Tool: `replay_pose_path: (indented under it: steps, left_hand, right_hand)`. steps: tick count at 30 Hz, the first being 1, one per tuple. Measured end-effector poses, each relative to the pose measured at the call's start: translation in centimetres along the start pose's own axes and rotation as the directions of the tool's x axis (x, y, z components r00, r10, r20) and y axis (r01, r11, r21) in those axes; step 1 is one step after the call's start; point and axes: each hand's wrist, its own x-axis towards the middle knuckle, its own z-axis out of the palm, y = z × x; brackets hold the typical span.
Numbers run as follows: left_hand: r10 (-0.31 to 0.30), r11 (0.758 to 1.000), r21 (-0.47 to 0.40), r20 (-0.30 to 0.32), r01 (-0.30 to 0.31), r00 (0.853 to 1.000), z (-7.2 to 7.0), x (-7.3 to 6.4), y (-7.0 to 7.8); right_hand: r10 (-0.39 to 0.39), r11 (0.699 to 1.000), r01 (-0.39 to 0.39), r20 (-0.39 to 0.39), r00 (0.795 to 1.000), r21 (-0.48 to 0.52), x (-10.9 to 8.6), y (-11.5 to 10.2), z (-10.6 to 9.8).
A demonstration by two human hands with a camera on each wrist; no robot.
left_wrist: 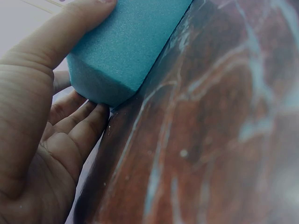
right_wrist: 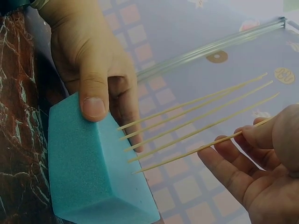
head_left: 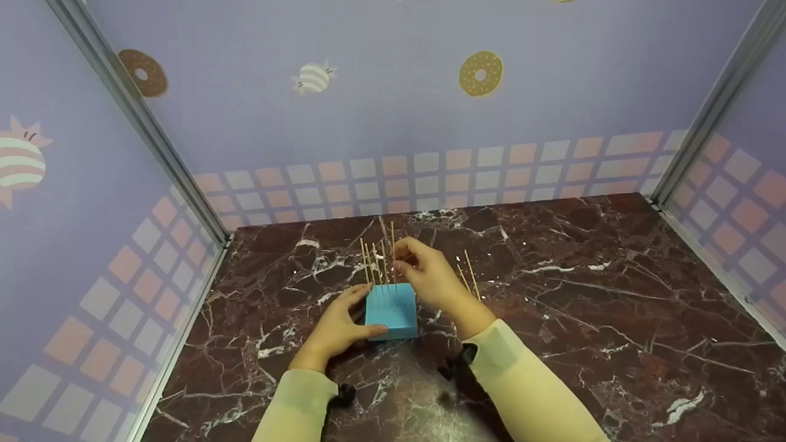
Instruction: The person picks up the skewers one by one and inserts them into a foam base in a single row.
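A blue foam block (head_left: 392, 316) sits on the marbled table. My left hand (head_left: 338, 328) grips its left side, thumb at the front and fingers along the side; in the left wrist view the thumb presses on the foam (left_wrist: 126, 46). Several thin wooden skewers (right_wrist: 140, 143) stand in a row in the block's top face. My right hand (head_left: 427, 276) pinches another skewer (right_wrist: 187, 153) between thumb and fingers, at the end of that row. Its lower tip meets the top face; how deep it goes I cannot tell.
To the right of my right hand lie a few loose skewers (head_left: 471, 274), partly hidden by the hand. The table (head_left: 602, 319) is dark red with white veins. A purple patterned wall (head_left: 393, 110) closes off the back, with more panels at both sides.
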Motion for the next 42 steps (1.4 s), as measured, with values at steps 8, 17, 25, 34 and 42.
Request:
replay_pose_path:
  steps: [8,17,25,34,42]
  left_hand:
    - [-0.002,1.000,0.013,-0.009,0.002,1.000,0.04,0.00,0.01]
    - [0.005,1.000,0.027,-0.013,-0.005,1.000,0.01,0.05,0.11]
    - [0.009,0.999,0.034,-0.018,-0.009,1.000,0.02,0.02,0.11]
    - [0.013,1.000,0.028,-0.014,-0.013,1.000,0.02,0.02,0.04]
    - [0.013,1.000,0.021,-0.012,-0.013,1.000,0.07,0.07,-0.07]
  right_hand:
    - [0.020,1.000,-0.020,0.018,1.000,-0.005,0.00,0.45,0.17]
    - [0.061,0.995,-0.067,0.084,0.995,0.075,-0.19,0.60,0.26]
    - [0.081,0.992,-0.088,0.077,0.994,0.086,-0.10,0.64,0.27]
    - [0.096,0.988,-0.110,0.133,0.986,0.104,-0.22,0.34,0.15]
    - [0.073,0.994,-0.084,0.149,0.986,0.067,-0.21,0.35,0.02]
